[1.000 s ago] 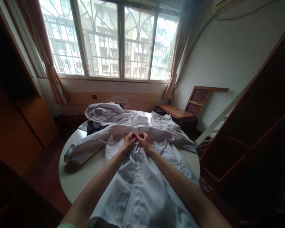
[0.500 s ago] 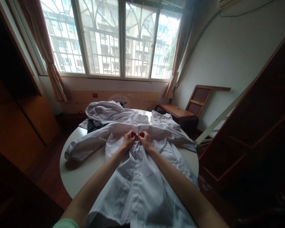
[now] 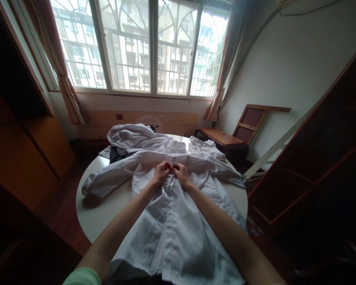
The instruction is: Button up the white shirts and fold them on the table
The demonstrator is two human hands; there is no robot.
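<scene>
Shirt: white shirt [image 3: 172, 225] spread front-up on the round table [image 3: 97, 221], hem toward the wearer, sleeves out to both sides; flat so the placket lies reachable
Left hand: left hand [image 3: 161, 173] pinching the placket edge near the collar, fingers curled tight on cloth
Right hand: right hand [image 3: 182, 174] pinching the opposite edge, knuckles nearly touching the left
Arms: both forearms stretched forward, converging over the shirt
Beyond: heap of white garments [image 3: 136, 138] and a dark striped piece [image 3: 118, 155]

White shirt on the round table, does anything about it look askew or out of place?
The white shirt hangs over the near edge of the round table. Both hands, left hand and right hand, pinch its placket near the collar. Other garments lie heaped behind.
</scene>
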